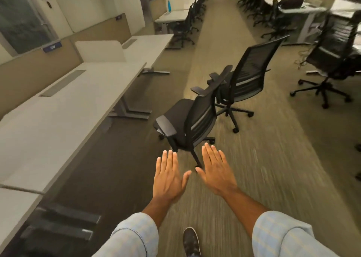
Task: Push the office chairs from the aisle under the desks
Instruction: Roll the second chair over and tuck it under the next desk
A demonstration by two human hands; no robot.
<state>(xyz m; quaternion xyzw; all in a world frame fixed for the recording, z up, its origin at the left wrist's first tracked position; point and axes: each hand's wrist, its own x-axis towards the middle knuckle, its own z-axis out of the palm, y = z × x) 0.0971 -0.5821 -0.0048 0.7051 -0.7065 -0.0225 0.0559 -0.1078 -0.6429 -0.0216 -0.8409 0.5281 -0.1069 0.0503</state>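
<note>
A long carpeted aisle (214,32) is running away down the middle of the office, its grey-brown pile looking streaked with blur near the bottom. White tabletops (58,116) are lining the left side, a grey cable flap (62,83) sitting near the back edge of one. A tan partition (25,77) is standing behind them, carrying a small blue label (52,47). Frosted glass (21,20) is filling the wall above. A blue bottle (169,5) is standing on a far tabletop. Loose cables (301,56) are trailing on the floor at right.
</note>
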